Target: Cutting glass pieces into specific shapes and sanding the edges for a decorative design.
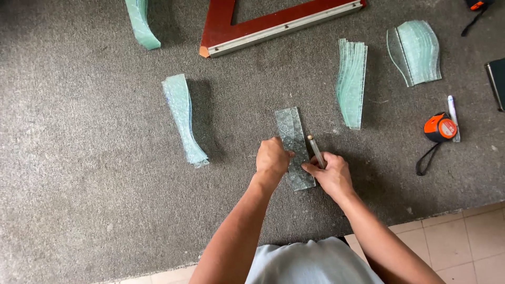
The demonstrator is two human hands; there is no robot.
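Note:
A narrow strip of patterned glass [291,131] lies flat on the grey carpeted table [79,173], running away from me. My left hand [271,158] grips the strip's left edge near its close end. My right hand [330,173] pinches the strip's right edge at the close end and also holds a slim glass cutter [315,149], whose tip points away from me beside the strip.
Stacks of curved green-tinted glass pieces lie at the left [184,120], far left top [141,23], right of centre [351,81] and far right [416,51]. A red wooden square with metal edge [273,23] lies at the top. An orange tape measure [440,128] and a pen [453,117] sit at the right.

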